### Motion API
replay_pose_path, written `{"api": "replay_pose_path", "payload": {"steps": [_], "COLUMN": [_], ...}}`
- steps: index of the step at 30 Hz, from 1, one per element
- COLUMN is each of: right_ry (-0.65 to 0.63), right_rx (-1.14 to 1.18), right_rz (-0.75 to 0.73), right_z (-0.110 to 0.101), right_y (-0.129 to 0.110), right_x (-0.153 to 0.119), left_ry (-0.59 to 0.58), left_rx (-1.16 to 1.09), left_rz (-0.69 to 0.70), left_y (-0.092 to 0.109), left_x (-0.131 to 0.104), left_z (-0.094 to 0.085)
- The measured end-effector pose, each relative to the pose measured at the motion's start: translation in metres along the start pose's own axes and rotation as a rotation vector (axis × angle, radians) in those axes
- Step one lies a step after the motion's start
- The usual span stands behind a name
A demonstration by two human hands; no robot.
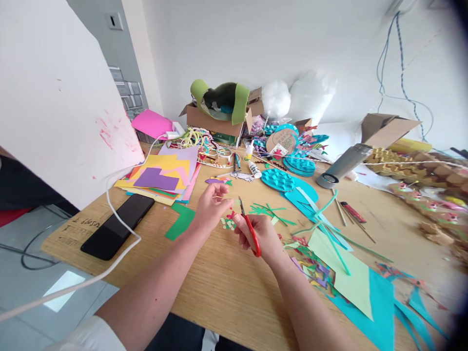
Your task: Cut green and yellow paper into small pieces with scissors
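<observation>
The right hand (263,233) grips red-handled scissors (253,234). Whether the left hand (211,204) holds anything cannot be determined. Wrist slip could bring nearby blades (242,207) against its fingers (218,188).

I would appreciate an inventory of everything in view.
scissors: one, red-handled, centre
small pieces: many, pale green, centre
strips: many, green, centre
phone: one, black, left
cable: one, white, left
paper stack: one, multicoloured, left
bottles: two, white, centre
box: one, brown, rear
fluffy bundles: two, white, rear
flask: one, grey, right
bumpy pieces: several, blue, centre
sheet: one, pale green, front right
larger sheet: one, blue, beneath it
paper scraps: many, mixed, right
egg cartons: several, yellow-brown, right
table: one, wooden, beneath
other clutter: uncountable, mixed, rear
left hand: one, bare, centre
right hand: one, bare, centre, holding scissors
</observation>
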State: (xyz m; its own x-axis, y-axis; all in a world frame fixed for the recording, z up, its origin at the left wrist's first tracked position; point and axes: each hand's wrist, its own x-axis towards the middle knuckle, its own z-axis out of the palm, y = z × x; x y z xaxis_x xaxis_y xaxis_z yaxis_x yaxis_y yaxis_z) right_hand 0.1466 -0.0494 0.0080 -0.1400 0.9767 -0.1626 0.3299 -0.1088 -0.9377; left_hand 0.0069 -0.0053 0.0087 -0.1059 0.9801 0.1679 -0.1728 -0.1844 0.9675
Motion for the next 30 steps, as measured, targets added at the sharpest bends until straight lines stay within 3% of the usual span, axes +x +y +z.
{"api": "replay_pose_path", "payload": {"steps": [3, 6, 8, 14, 30], "right_ry": [0.042, 0.062, 0.067, 0.037, 0.026], "right_rx": [0.027, 0.054, 0.067, 0.053, 0.019], "right_rz": [-0.001, -0.030, -0.041, -0.042, -0.035], "right_z": [0.000, 0.001, 0.002, 0.004, 0.004], "right_y": [-0.001, -0.001, 0.000, 0.003, 0.006], "right_x": [0.001, 0.001, 0.001, 0.002, 0.002], "left_ry": [-0.031, -0.220, -0.260, -0.262, -0.182], "left_rx": [0.059, 0.027, -0.062, -0.288, -0.256], "left_rz": [0.037, -0.098, -0.179, -0.325, -0.321], "left_y": [0.000, 0.000, -0.001, -0.004, -0.007], "left_x": [-0.004, -0.011, -0.013, -0.012, -0.010], "left_z": [0.002, 0.006, 0.009, 0.009, 0.007]}}
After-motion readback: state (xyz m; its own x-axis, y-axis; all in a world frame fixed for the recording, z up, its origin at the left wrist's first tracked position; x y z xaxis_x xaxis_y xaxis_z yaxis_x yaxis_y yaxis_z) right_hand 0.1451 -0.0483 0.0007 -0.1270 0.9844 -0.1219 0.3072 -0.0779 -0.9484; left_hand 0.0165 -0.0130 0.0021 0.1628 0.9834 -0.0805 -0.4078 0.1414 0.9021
